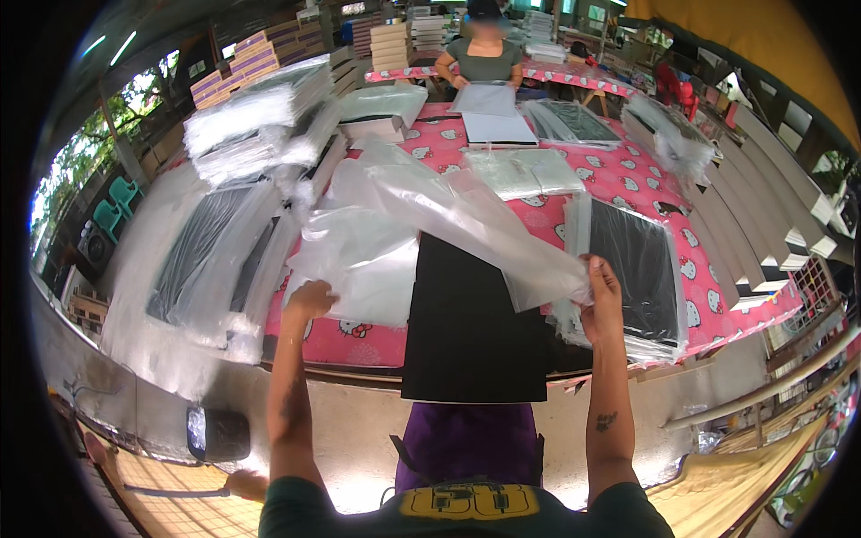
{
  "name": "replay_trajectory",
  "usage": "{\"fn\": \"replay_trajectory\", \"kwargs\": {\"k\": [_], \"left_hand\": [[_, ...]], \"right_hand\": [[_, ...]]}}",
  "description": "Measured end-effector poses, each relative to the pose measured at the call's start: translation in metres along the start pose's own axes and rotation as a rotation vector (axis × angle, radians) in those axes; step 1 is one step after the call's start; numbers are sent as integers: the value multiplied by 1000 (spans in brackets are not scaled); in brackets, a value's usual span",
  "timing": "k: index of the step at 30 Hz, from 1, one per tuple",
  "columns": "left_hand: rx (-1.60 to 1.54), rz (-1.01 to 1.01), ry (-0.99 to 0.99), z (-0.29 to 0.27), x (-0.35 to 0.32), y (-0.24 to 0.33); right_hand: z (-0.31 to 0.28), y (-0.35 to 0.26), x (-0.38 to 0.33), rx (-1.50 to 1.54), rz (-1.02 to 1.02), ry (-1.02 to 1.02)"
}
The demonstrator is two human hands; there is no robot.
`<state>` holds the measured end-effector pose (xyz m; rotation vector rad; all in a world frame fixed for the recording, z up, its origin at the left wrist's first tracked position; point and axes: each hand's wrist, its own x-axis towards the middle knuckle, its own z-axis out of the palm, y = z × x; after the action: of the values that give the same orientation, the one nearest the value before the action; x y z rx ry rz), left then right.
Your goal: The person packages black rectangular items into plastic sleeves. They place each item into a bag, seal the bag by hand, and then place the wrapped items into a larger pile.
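In my right hand (603, 291) the fingers are pinched on one end of a long clear plastic bag (466, 215), which stretches up and to the left across the table. Below that bag lies a flat black board (475, 332), its near end jutting past the table's front edge. My left hand (311, 300) has its fingers curled at the edge of a loose pile of clear plastic bags (363, 264); whether it grips one is hidden. Just right of my right hand rests a stack of black boards in clear plastic (635, 273).
Wrapped boards (206, 251) and a tall stack of plastic-wrapped packs (256, 121) crowd the left. A pink patterned cloth (641, 175) covers the table. Long pale boxes (762, 197) line the right. Opposite me a person (484, 58) handles a clear bag over a white board (500, 130).
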<state>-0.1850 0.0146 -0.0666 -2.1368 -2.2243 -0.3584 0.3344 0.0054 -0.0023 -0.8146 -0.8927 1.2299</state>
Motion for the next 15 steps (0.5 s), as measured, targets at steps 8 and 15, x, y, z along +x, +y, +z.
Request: {"fn": "replay_trajectory", "kwargs": {"k": [8,15], "left_hand": [[-649,557,469,-80,-37,263],[-340,593,289,34,-59,233]], "right_hand": [[53,6,-55,-914,-645,-264],[-9,58,-24,214,278,53]]}}
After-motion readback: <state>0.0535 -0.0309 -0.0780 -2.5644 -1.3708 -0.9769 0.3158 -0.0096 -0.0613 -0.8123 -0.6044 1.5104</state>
